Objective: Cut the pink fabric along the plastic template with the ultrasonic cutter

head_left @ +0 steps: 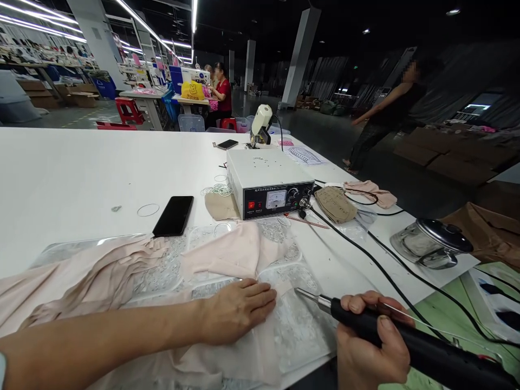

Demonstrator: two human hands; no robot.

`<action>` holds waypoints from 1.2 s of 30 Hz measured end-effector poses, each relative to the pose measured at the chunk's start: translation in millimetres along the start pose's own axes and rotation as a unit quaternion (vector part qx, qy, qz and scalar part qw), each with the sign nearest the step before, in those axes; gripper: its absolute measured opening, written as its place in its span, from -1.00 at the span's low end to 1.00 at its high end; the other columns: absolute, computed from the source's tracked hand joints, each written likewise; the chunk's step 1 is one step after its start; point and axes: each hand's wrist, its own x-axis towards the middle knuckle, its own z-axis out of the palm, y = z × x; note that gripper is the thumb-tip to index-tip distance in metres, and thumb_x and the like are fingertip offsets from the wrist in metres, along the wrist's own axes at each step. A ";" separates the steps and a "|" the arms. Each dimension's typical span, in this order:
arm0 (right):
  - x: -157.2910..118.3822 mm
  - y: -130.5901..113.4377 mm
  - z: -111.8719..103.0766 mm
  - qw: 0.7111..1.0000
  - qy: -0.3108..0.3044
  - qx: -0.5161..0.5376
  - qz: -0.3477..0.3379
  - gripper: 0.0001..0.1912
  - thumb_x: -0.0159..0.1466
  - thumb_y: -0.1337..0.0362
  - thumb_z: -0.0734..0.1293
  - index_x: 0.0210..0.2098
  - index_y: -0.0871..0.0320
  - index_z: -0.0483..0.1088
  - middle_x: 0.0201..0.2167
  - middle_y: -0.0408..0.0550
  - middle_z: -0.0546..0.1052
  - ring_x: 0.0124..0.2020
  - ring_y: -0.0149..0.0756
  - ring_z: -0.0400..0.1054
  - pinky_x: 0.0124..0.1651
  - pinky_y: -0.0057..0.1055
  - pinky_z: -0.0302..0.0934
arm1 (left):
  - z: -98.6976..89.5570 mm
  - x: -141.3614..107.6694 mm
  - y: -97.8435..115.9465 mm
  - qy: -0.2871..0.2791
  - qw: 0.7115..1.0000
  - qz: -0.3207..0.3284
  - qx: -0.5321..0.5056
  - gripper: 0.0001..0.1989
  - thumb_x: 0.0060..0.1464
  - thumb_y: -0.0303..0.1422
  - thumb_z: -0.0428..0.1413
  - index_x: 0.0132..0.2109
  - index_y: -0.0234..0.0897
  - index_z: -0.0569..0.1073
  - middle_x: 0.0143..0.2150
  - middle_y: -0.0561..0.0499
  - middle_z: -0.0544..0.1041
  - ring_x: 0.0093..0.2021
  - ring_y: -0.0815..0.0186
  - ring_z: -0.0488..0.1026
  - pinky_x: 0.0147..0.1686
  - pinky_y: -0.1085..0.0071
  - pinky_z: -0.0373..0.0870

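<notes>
Wrapped round a thick black tool (426, 346), the right hand (371, 346) holds it firmly, its metal tip (311, 297) pointing left. Left of that grip lies pale pink cloth (262, 346), under the left hand (239, 309), which rests palm down, fingers flat. Beyond the grip sits a white box (270, 165). The tool's rear runs out of view at lower right; whether its tip touches the cloth is hard to tell.

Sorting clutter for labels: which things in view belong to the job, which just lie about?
In the job:
pale pink fabric under left hand
black metal-tipped tool in right hand
control box with dial meter, probably

Apparently lying about:
nearer smartphone
farther smartphone
lidded glass jug
</notes>
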 end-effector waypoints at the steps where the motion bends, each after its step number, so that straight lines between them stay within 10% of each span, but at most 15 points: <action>1: 0.0 0.2 0.1 1.000 0.001 -0.002 0.000 -0.80 -0.07 0.30 0.24 -0.39 0.12 0.35 -0.52 -0.21 0.32 -0.59 -0.42 0.19 -0.58 -0.43 0.14 | 0.2 -0.2 -0.1 0.000 1.000 -0.001 -0.002 -0.65 0.28 -0.52 -0.08 0.15 -0.46 0.40 0.16 -0.25 0.45 0.14 0.12 0.40 0.09 0.23 0.32; 36: -0.8 -5.8 4.9 0.999 0.005 0.002 0.032 -0.80 -0.11 0.30 0.25 -0.43 0.12 0.33 -0.53 -0.22 0.29 -0.59 -0.44 0.16 -0.61 -0.44 0.14 | 0.4 -1.8 1.1 0.015 1.000 -0.005 -0.026 -0.68 0.31 -0.52 -0.08 0.13 -0.49 0.39 0.14 -0.22 0.46 0.12 0.13 0.39 0.13 0.26 0.23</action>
